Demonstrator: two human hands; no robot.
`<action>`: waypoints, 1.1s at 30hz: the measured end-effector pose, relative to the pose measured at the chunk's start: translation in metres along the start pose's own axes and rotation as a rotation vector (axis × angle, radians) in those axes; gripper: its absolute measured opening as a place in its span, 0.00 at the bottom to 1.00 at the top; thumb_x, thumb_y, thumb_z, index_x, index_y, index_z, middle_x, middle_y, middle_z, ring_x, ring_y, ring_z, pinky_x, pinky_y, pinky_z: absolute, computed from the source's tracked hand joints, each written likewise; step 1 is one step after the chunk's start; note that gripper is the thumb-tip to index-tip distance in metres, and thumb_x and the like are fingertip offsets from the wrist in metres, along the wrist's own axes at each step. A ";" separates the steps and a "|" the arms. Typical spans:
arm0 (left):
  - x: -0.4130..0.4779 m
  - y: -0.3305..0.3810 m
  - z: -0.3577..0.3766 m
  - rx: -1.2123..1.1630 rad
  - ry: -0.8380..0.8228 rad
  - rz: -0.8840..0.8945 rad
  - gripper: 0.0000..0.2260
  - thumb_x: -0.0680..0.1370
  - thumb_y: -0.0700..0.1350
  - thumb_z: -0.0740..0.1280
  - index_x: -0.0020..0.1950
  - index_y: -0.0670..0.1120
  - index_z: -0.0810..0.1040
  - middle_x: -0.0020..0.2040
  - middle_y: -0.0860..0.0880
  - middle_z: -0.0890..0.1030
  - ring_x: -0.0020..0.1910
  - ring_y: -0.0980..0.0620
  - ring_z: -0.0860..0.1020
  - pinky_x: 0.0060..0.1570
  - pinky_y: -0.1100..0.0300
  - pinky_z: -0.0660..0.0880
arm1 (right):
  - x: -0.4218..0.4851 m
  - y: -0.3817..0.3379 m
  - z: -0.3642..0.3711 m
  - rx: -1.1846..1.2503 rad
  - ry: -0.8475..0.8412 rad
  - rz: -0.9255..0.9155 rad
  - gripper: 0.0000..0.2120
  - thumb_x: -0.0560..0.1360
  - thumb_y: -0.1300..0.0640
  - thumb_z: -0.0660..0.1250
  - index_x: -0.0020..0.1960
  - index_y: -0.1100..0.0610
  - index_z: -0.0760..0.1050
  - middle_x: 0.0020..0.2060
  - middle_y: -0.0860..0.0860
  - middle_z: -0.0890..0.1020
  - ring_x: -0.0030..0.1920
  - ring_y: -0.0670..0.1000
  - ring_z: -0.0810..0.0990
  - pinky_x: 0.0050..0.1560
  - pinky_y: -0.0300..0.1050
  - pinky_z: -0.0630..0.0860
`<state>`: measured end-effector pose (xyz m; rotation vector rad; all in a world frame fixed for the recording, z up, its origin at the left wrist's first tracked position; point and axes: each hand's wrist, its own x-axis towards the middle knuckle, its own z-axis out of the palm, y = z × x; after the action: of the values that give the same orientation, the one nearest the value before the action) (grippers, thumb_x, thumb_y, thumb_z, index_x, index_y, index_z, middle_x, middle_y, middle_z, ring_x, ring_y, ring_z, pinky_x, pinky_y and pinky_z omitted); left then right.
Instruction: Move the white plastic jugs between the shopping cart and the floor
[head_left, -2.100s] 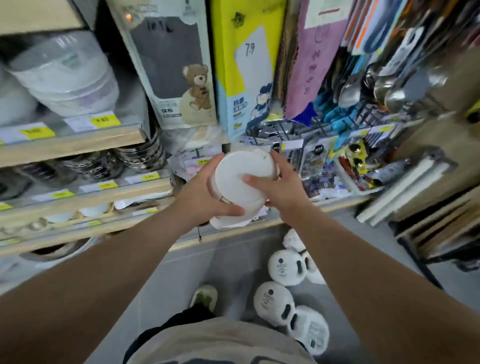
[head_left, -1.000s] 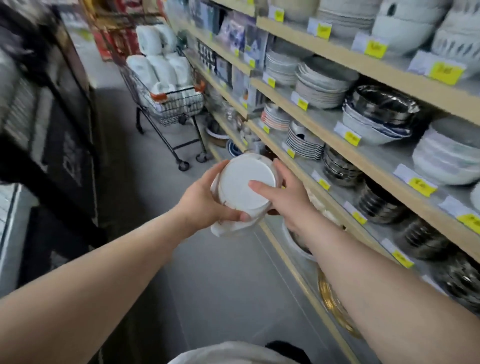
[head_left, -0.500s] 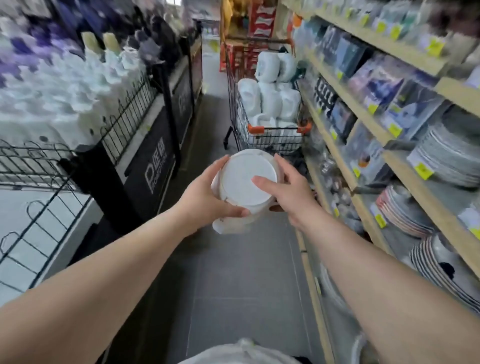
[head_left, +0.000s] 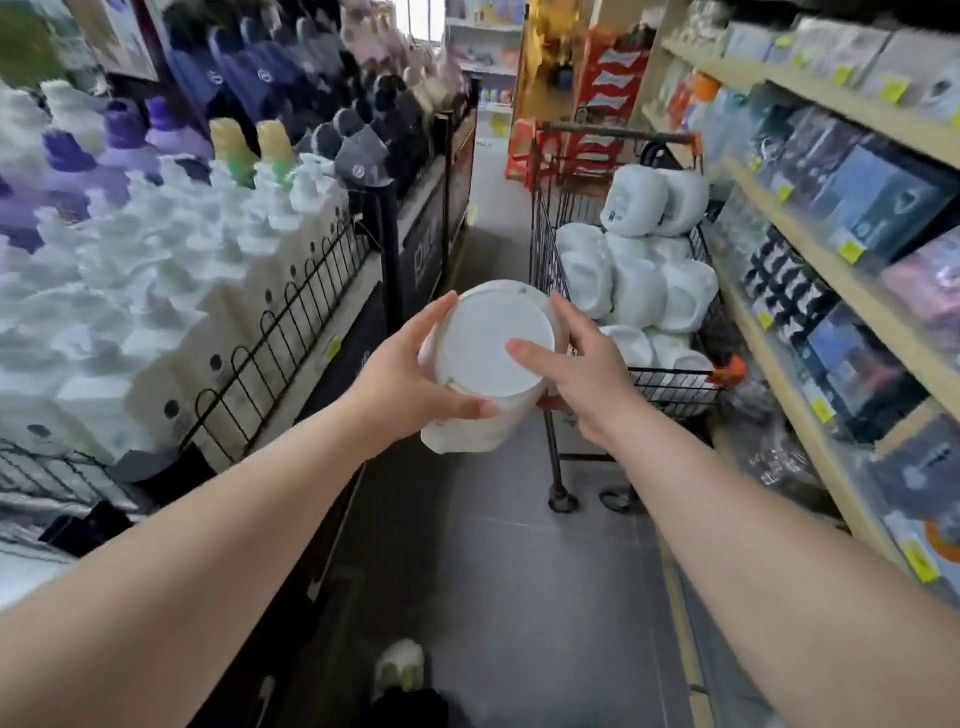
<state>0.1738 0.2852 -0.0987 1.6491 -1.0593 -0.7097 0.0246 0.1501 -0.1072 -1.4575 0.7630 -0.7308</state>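
I hold one white plastic jug in front of me with its round flat base facing the camera. My left hand grips its left side with the thumb curled under the base. My right hand grips its right side, thumb lying across the base. Just beyond the jug stands the wire shopping cart with orange corner bumpers. Several more white jugs are piled high in its basket. The held jug is close to the cart's near left corner, at about rim height.
A low display with a black wire fence full of white and purple bottles lines the left. Wooden shelves with boxed goods line the right. The grey aisle floor runs between them, my shoe at the bottom.
I turned from the shelf and floor jugs toward the aisle and walked closer to the cart, which now looms just behind the jug. Both hands kept the same grip.
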 end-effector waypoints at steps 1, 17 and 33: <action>0.027 -0.001 -0.009 0.003 -0.017 0.007 0.50 0.60 0.42 0.82 0.74 0.64 0.60 0.68 0.57 0.70 0.66 0.53 0.69 0.53 0.64 0.72 | 0.025 -0.001 0.005 0.007 0.020 -0.002 0.41 0.65 0.50 0.79 0.73 0.41 0.63 0.56 0.31 0.71 0.65 0.49 0.73 0.60 0.57 0.77; 0.394 -0.008 -0.032 0.057 -0.245 0.123 0.47 0.60 0.43 0.82 0.73 0.62 0.62 0.66 0.58 0.71 0.65 0.53 0.70 0.64 0.57 0.71 | 0.343 -0.006 -0.024 -0.011 0.318 -0.009 0.43 0.59 0.43 0.78 0.71 0.41 0.67 0.66 0.39 0.74 0.65 0.47 0.74 0.62 0.57 0.76; 0.724 -0.029 0.052 0.125 -0.466 0.157 0.49 0.57 0.48 0.83 0.73 0.61 0.64 0.68 0.55 0.72 0.69 0.49 0.69 0.68 0.45 0.70 | 0.605 0.020 -0.138 0.030 0.506 0.136 0.37 0.64 0.46 0.78 0.70 0.40 0.68 0.65 0.44 0.75 0.62 0.52 0.77 0.47 0.57 0.82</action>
<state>0.4589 -0.3830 -0.1131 1.5170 -1.5727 -0.9645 0.2603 -0.4236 -0.1294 -1.1880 1.2179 -1.0154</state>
